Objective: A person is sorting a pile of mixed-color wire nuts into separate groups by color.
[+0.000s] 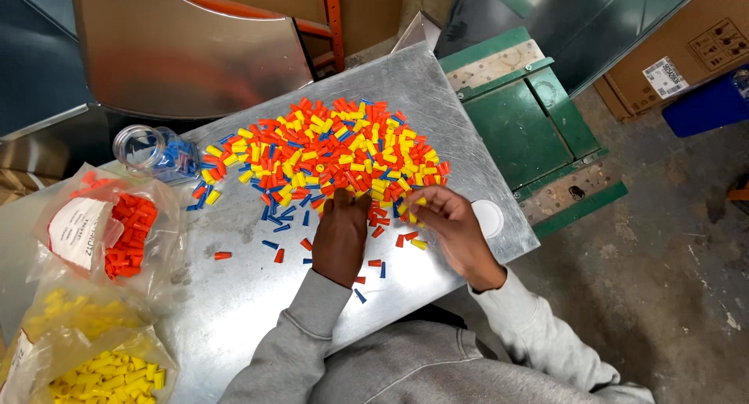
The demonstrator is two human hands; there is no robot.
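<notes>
Centrally on the metal bench (437,84) lies a heap of red, yellow and blue wire caps (328,150). Right hand (456,228), at the heap's near edge, pinches a yellow cap (420,202) in its fingertips. Left hand (342,236) rests palm-down, fingers curled on the caps. Towards the left edge: a clear jar (148,150) of blue caps, a bag of red caps (117,232), a bag of yellow caps (94,357).

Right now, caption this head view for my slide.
Two hands pick through a pile of orange, yellow and blue wire connectors on a metal table.
</notes>
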